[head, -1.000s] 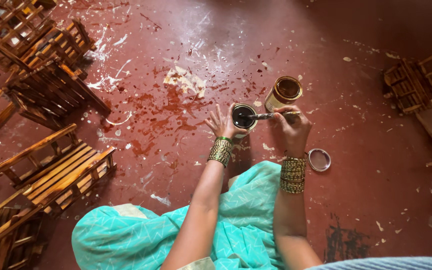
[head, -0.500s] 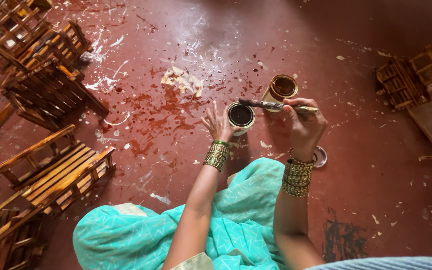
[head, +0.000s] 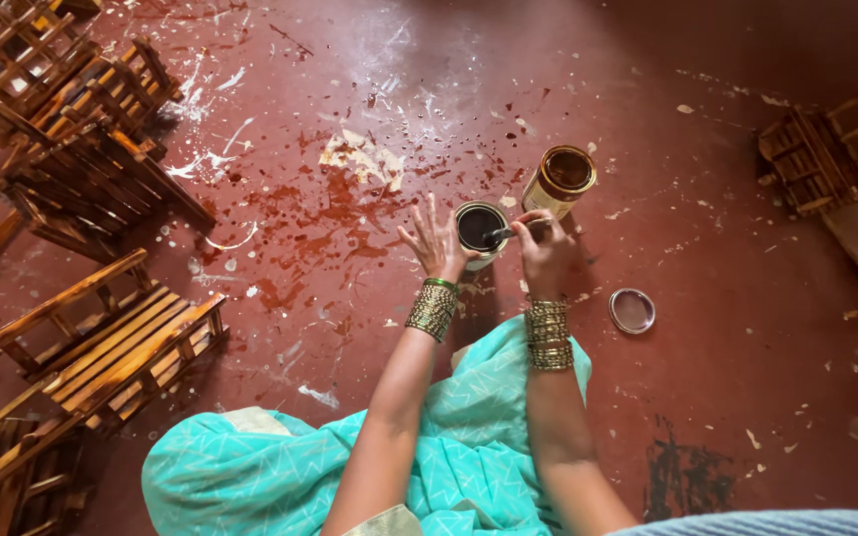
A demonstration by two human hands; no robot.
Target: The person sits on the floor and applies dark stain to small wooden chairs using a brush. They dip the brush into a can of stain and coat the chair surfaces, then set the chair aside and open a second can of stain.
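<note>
On the red floor in front of me stands a small open tin (head: 480, 230) with dark liquid in it. My left hand (head: 433, 241) rests against its left side, fingers spread. My right hand (head: 544, 255) grips a thin brush (head: 514, 231) whose tip dips into the tin from the right. Just beyond, a taller open can (head: 559, 181) with a yellow label stands upright. Both wrists carry stacks of gold bangles. A turquoise cloth covers my lap.
A round lid (head: 632, 311) lies on the floor right of my right hand. Several small wooden chair-like frames (head: 101, 347) are stacked along the left side, and another wooden frame (head: 826, 149) sits at the far right. Paint stains spatter the floor.
My right hand held the brush lifted above the tin half a second ago; now it has lowered and the brush tip is back in the tin. My left hand stays at the tin.
</note>
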